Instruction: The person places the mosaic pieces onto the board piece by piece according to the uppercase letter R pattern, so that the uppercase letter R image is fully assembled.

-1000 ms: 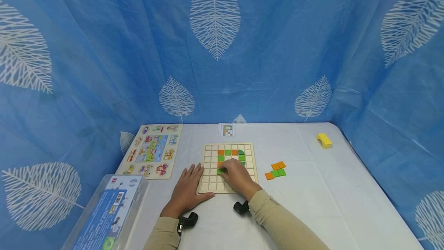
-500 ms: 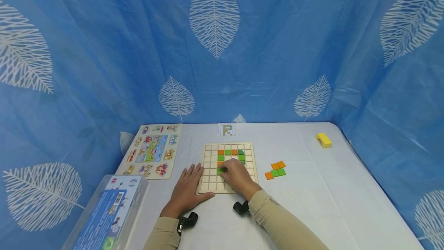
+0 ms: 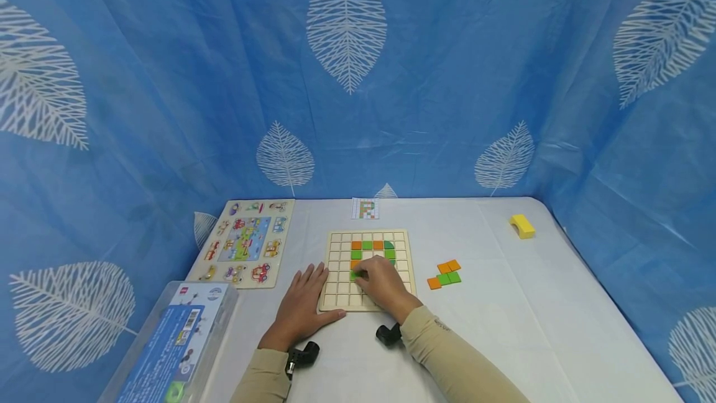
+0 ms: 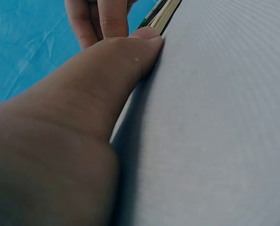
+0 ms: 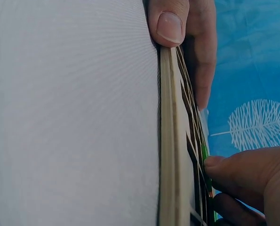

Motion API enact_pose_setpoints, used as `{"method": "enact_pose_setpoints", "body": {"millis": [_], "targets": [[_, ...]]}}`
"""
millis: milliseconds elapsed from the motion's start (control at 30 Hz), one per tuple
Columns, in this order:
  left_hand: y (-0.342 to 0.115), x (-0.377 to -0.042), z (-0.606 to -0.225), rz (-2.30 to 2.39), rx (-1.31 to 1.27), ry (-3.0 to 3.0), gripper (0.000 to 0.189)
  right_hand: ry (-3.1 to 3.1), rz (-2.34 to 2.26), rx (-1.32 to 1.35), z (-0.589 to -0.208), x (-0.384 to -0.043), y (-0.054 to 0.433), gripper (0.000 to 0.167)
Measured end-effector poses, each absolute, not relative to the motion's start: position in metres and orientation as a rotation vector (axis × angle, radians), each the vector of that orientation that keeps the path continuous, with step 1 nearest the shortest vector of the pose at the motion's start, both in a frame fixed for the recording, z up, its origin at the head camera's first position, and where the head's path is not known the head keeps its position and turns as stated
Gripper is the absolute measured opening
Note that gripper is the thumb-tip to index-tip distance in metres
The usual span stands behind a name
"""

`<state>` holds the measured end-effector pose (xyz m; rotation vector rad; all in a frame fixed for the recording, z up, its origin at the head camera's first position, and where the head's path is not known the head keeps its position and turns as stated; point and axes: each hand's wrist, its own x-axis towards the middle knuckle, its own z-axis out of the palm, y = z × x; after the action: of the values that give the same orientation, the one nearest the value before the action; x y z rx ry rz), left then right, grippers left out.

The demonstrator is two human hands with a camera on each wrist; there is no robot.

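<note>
A wooden grid board [image 3: 338, 291] lies on the table, with orange and green square tiles and rounded dark green pieces set in its cells. My left hand [image 3: 302, 303] rests along the board's left edge, fingers extended, and its thumb touches the front edge. Over the middle of the board, my right hand [image 3: 384, 283] has its fingers curled and pinches a green square tile [image 3: 354, 276] at a cell below an orange one. In the right wrist view the thumb and fingers meet at that green tile [image 5: 204, 151]. The right hand hides some cells behind it.
Loose orange tiles [image 3: 449, 266] and green tiles [image 3: 449, 278] lie right of the board. A pattern card [image 3: 365, 209] is behind it. Farther right stands a yellow arch block [image 3: 523, 227]. A vehicle peg puzzle [image 3: 274, 278] and a plastic case [image 3: 224, 316] occupy the left.
</note>
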<state>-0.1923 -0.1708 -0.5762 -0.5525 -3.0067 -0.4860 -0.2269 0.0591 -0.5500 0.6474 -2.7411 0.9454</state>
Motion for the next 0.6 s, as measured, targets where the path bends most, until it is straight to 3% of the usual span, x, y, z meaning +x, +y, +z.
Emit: {"method": "enact_pose_setpoints", "body": {"millis": [600], "targets": [[-0.1702, -0.1925, -0.5774, -0.484, -0.551, -3.002, 0.112, -2.729, 1.009, 0.654, -0.5482, -0.2252, 0.0648, 0.014]]}}
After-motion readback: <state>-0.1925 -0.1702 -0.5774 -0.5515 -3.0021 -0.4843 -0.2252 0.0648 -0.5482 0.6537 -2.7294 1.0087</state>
